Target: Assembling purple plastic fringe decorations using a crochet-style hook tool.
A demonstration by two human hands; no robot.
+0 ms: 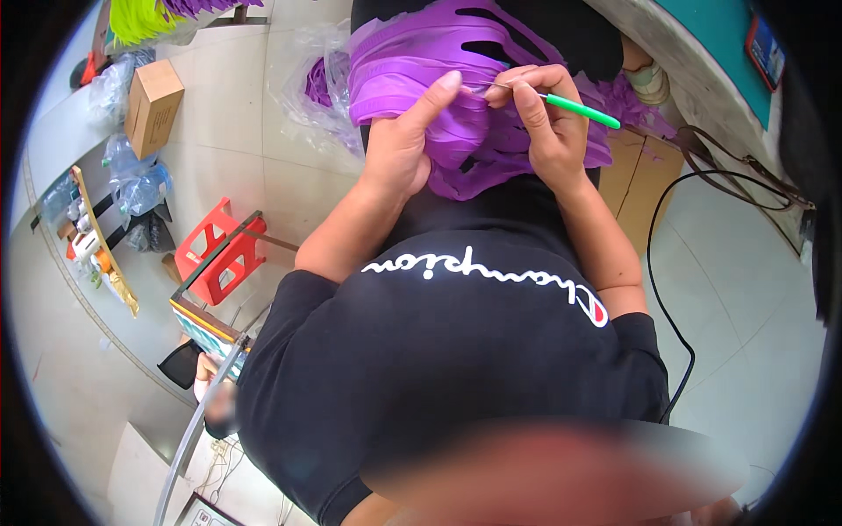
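Observation:
Across my lap lies a bunch of purple rubbery strips, joined in sheets with long slits between them. My left hand is closed on a folded part of them, its thumb pressed on top. In my right hand I pinch a thin pointed tool with a green handle. Its fine metal tip reaches left to the purple strips near my left thumb. My right fingertips touch the strips around that tip. Exactly where the tip meets the material is too small to tell.
A clear plastic bag with purple pieces lies left of my lap. Farther left are a cardboard box and a red plastic stool. At right, a phone rests on a green-topped table; a black cable hangs below.

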